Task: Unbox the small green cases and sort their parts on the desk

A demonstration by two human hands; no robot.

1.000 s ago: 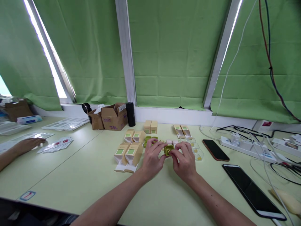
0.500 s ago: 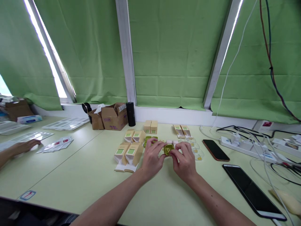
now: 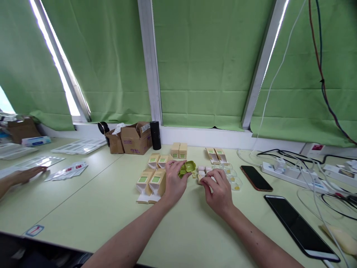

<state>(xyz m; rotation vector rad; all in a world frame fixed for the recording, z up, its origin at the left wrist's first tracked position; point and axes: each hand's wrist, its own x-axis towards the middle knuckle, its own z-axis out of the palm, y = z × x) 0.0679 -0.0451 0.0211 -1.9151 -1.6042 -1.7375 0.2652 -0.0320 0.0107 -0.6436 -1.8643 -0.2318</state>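
Observation:
My left hand (image 3: pixel 174 182) holds a small green plastic case (image 3: pixel 187 167) with its lid hinged open, lifted a little above the pale green table (image 3: pixel 92 197). My right hand (image 3: pixel 219 190) rests on the table with its fingertips pinched on a small white piece (image 3: pixel 201 178) beside other little white pieces (image 3: pixel 204 169). Tan cartons with green labels (image 3: pixel 152 182) stand just left of my left hand. Clear blister trays with yellow bits (image 3: pixel 232 178) lie to the right of my right hand.
More tan cartons (image 3: pixel 179 150) and cardboard boxes (image 3: pixel 135 139) with a black cylinder (image 3: pixel 155 135) stand near the window ledge. Two phones (image 3: pixel 255 177), (image 3: pixel 299 227) and a power strip with cables (image 3: pixel 292 172) lie at the right. Another person's hand (image 3: pixel 23 175) rests far left by trays.
My hands have come apart: the left one has carried the green case up and to the left, now open, while the right one has dropped onto the white pieces on the table.

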